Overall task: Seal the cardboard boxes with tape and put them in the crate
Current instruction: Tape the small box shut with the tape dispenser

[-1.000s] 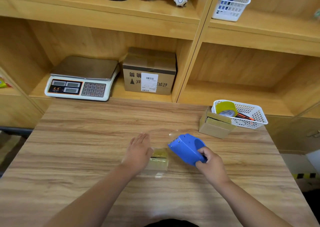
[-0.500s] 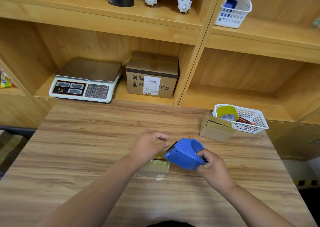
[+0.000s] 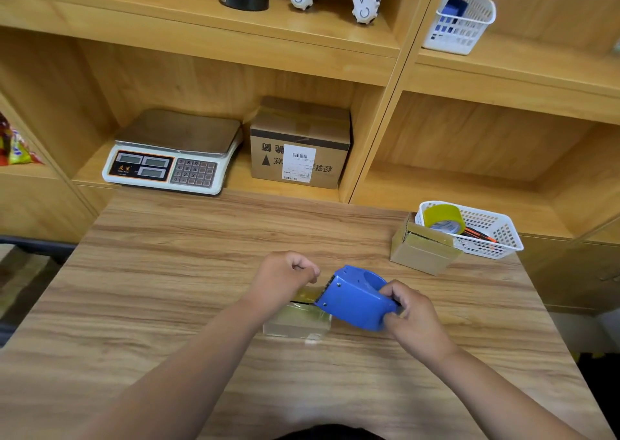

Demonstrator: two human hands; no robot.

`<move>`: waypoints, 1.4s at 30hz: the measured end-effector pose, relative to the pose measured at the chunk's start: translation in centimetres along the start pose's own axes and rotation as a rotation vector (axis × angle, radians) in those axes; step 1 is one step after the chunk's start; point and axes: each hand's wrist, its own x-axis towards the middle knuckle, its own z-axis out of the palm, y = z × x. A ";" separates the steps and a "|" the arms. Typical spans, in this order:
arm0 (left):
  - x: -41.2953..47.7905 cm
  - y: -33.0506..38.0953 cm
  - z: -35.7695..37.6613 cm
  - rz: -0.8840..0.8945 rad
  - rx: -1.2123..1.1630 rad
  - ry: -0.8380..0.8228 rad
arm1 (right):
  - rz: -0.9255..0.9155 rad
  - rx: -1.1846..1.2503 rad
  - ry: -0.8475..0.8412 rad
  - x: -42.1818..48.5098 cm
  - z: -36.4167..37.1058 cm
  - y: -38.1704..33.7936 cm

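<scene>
The small cardboard box [image 3: 297, 321] lies on the wooden table [image 3: 161, 272] near its middle, largely covered by the left wrist and the dispenser. Only its near face and a slice of the top show, both glossy under yellowish clear tape. A short strip of tape [image 3: 306, 294] runs from the dispenser's mouth toward the left hand [image 3: 285, 278]. That hand's fingers are curled in, thumb against forefinger, but whether the tape end sits between them cannot be told. The right hand [image 3: 417, 320] grips the rear of the blue tape dispenser [image 3: 354, 300], a smooth, rounded plastic shell tilted down onto the box's right end, with its roll hidden inside.

At the far right a second cardboard box [image 3: 423, 251], matte with a taped seam, touches a white plastic basket [image 3: 500, 238] with lattice walls. Inside it a yellow tape roll [image 3: 443, 216] leans over orange-and-black items too small to identify.
</scene>
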 end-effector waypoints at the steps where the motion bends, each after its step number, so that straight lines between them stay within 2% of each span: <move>1: 0.0 -0.1 -0.2 -0.013 -0.003 0.002 | 0.004 0.020 -0.013 0.1 0.1 -0.3; 5: 0.1 -1.0 -1.1 -0.111 -0.063 0.042 | -0.008 0.125 -0.030 0.6 0.5 -2.0; 10: -0.5 -2.4 -1.3 -0.182 -0.114 0.093 | -0.058 0.009 -0.019 1.5 1.0 -3.1; 18: -1.1 -3.5 -2.2 -0.226 -0.213 0.128 | -0.016 -0.056 -0.075 2.7 1.5 -3.8; 25: -1.1 -6.0 -7.4 -0.261 -0.115 0.209 | -0.020 -0.253 -0.041 3.2 -0.7 -1.8; 29: -0.7 -7.4 -6.8 -0.292 -0.069 0.213 | -0.020 -0.319 -0.031 3.6 -0.1 -1.8; 36: -0.1 -10.4 -6.4 -0.347 -0.057 0.282 | -0.071 -0.615 0.006 4.7 2.1 -3.2; 42: 0.3 -11.6 -6.3 -0.377 -0.053 0.314 | -0.078 -0.720 0.003 5.4 3.2 -4.0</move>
